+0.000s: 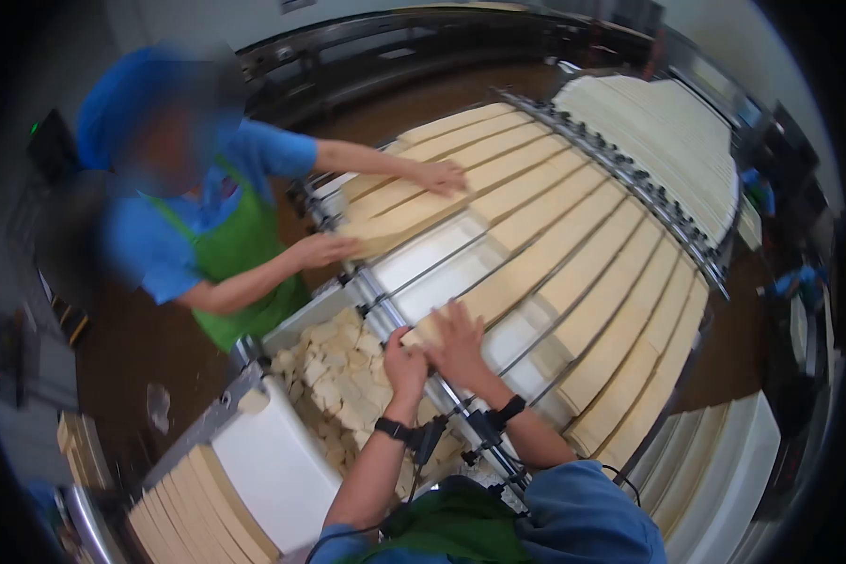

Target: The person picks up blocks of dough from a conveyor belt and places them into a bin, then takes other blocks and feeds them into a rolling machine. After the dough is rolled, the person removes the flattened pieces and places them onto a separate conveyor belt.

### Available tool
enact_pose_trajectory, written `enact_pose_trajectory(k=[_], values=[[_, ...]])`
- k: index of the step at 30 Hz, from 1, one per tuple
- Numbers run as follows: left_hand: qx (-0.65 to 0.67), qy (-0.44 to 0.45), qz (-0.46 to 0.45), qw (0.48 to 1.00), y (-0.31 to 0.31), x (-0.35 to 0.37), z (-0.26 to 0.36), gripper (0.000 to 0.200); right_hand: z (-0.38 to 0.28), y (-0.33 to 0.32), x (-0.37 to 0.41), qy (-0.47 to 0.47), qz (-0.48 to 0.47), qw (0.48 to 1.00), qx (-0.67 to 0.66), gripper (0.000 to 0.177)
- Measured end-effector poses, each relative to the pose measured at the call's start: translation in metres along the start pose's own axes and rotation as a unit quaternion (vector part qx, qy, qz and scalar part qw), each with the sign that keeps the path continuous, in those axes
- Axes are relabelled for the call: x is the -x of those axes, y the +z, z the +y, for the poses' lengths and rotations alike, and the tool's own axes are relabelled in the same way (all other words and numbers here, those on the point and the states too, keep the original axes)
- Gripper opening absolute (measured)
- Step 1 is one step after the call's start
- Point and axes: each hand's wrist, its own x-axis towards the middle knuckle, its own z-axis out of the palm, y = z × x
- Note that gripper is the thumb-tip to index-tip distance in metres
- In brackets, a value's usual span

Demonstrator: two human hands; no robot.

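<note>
My left hand [405,368] is closed around the near end of a pale yellow, dough-like strip [508,287] at the belt's edge. My right hand [457,350] lies on top of the same strip, fingers spread, right beside the left. The strip's tip is partly hidden under both hands. Several long strips like it [620,310] run side by side along the white conveyor [437,273], with thin metal rods between them. Both my wrists wear black bands with small attached devices.
A co-worker's hands [327,251] rest on another strip at left. Below the belt edge, a bin holds broken pale pieces [334,362]. Stacked strips [197,512] lie beside a white panel [271,461]. A roller bar [620,164] crosses the far end.
</note>
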Motion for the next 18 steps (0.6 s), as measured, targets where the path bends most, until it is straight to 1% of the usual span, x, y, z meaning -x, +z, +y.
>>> enact_pose_trajectory(k=[1,4,7,8,10,11,12,13,14,15,17,18], values=[[-0.039,0.017,0.000,0.999,-0.003,0.000,-0.007,0.050,0.006,0.003,0.001,-0.014,0.003,1.000,0.023,0.075],[0.035,0.013,-0.025,0.999,-0.016,0.007,-0.001,0.045,0.004,-0.004,-0.002,-0.005,-0.049,0.993,0.105,0.073],[0.006,0.068,0.066,0.995,-0.041,0.024,-0.003,0.045,-0.007,-0.007,-0.003,-0.007,-0.076,0.981,0.178,0.073],[-0.023,0.139,0.094,0.986,-0.055,0.038,-0.001,0.047,-0.007,-0.002,-0.001,-0.009,-0.066,0.977,0.204,0.073],[-0.060,0.160,0.102,0.980,-0.098,0.064,-0.003,0.049,-0.002,0.001,0.000,-0.009,-0.065,0.977,0.202,0.073],[-0.082,0.166,0.109,0.977,-0.123,0.080,-0.011,0.050,-0.007,-0.004,0.002,0.012,-0.085,0.971,0.223,0.073],[-0.085,0.145,0.110,0.980,-0.154,0.096,-0.020,0.048,-0.014,-0.010,0.001,0.027,-0.104,0.964,0.243,0.074],[-0.119,0.136,0.162,0.970,-0.182,0.110,-0.037,0.048,-0.016,-0.002,-0.003,0.042,-0.082,0.965,0.246,0.076],[-0.155,0.123,0.217,0.956,-0.208,0.128,-0.058,0.048,-0.048,-0.012,-0.004,0.026,-0.035,0.978,0.206,0.077],[-0.190,0.105,0.269,0.938,-0.234,0.147,-0.079,0.047,-0.056,0.005,-0.001,-0.050,0.053,0.977,0.201,0.074],[-0.241,-0.004,0.399,0.885,-0.283,0.192,-0.111,0.048,-0.122,0.012,0.003,-0.144,0.031,0.987,0.058,0.066],[-0.261,-0.056,0.452,0.851,-0.303,0.214,-0.128,0.048,-0.152,0.031,0.007,-0.193,-0.027,0.981,-0.011,0.062]])
